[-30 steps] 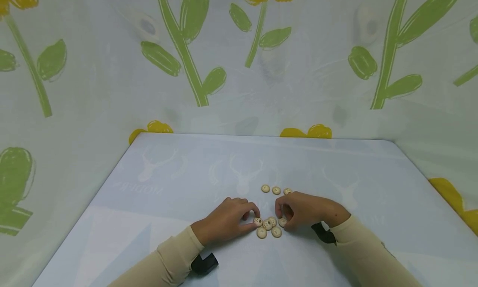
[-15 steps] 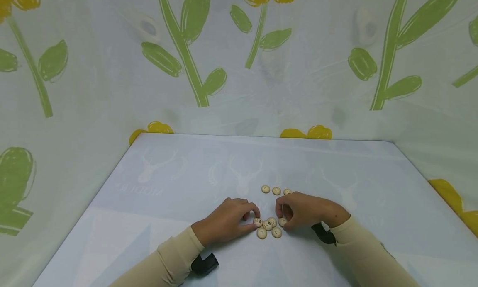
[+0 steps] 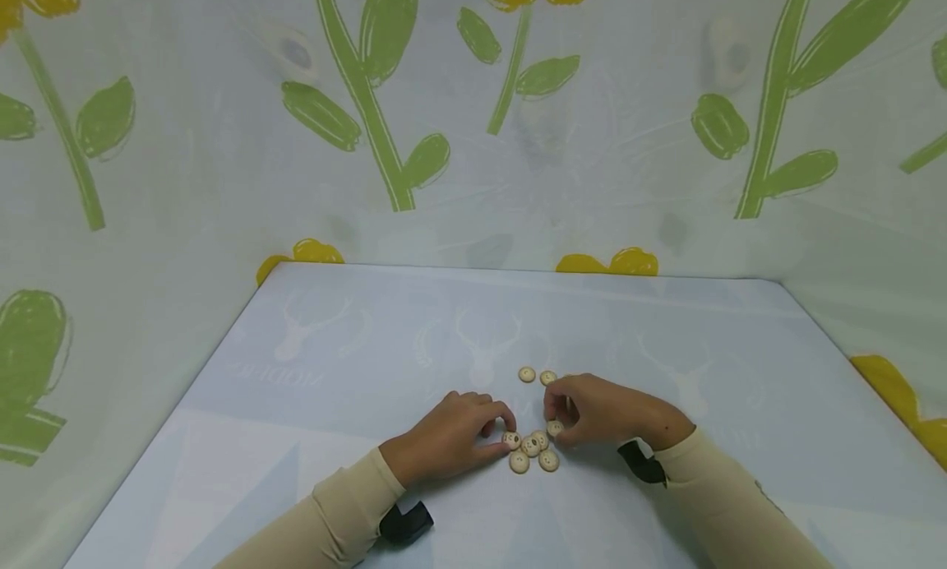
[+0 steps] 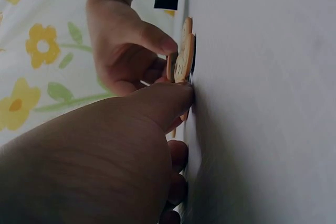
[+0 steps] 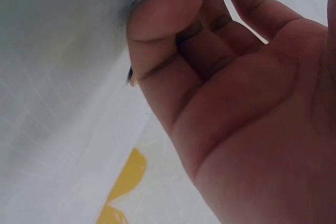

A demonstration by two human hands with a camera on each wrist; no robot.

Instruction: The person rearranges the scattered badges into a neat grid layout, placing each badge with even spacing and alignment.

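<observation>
Small round tan discs with dark printed marks lie in a tight cluster near the table's middle. My left hand (image 3: 451, 439) pinches the cluster's leftmost disc (image 3: 511, 441) between thumb and forefinger. On the other side, my right hand (image 3: 602, 410) pinches another disc (image 3: 555, 427) at the cluster's upper right. Between the hands, a disc (image 3: 530, 446) overlaps its neighbour. Two more discs, one a front disc (image 3: 519, 462), sit along the near side. In the left wrist view the discs (image 4: 183, 64) appear edge-on by the right thumb. The right wrist view shows the right hand (image 5: 247, 98), its fingertips cut off.
Farther back on the white table (image 3: 385, 322) is a short row of discs, including a left one (image 3: 527, 375) and a middle one (image 3: 548, 377); my right hand mostly hides a third. A flower-printed curtain (image 3: 607, 174) stands behind the table.
My right hand has shifted slightly back and left, and the disc in its fingers has moved with it. The left hand stays in place.
</observation>
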